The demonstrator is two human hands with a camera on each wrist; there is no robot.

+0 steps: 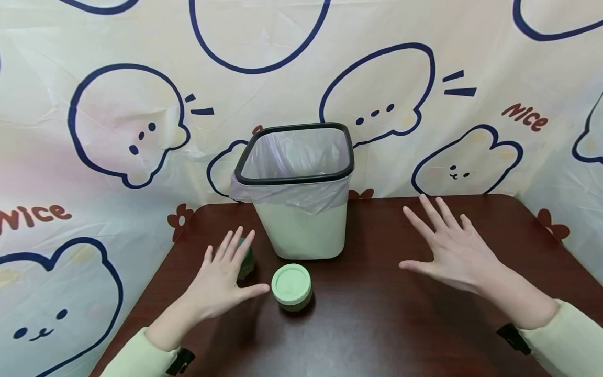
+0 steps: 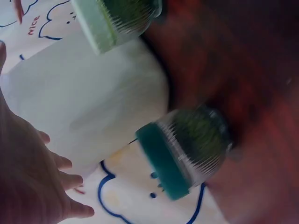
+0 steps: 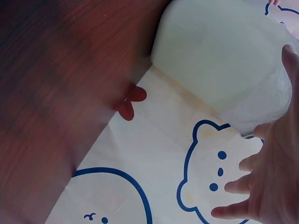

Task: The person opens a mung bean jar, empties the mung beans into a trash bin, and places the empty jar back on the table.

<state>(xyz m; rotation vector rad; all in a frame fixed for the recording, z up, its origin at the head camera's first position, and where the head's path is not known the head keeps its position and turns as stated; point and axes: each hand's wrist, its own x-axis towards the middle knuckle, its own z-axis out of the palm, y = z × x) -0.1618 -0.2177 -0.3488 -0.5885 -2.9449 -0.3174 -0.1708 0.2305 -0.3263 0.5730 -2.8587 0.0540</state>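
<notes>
Soft glare on the table [image 1: 348, 335] — left wrist view dimmer, blurred.

Room lies right of jar [image 1: 291, 285], bin [image 1: 303, 229] behind.

Head view: teal-lidded jar [image 1: 247, 265] partly hidden by left hand [image 1: 218, 287] — light-green-lidded jar [image 2: 116, 19] cut off by left wrist view's top edge.

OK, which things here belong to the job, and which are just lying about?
Probably job, near the left grip:
pale-green-lidded round clear jar
teal-lidded round clear jar
pale-green black-rimmed bin

Just there:
dark brown table
cream cartoon-print sheet
</notes>
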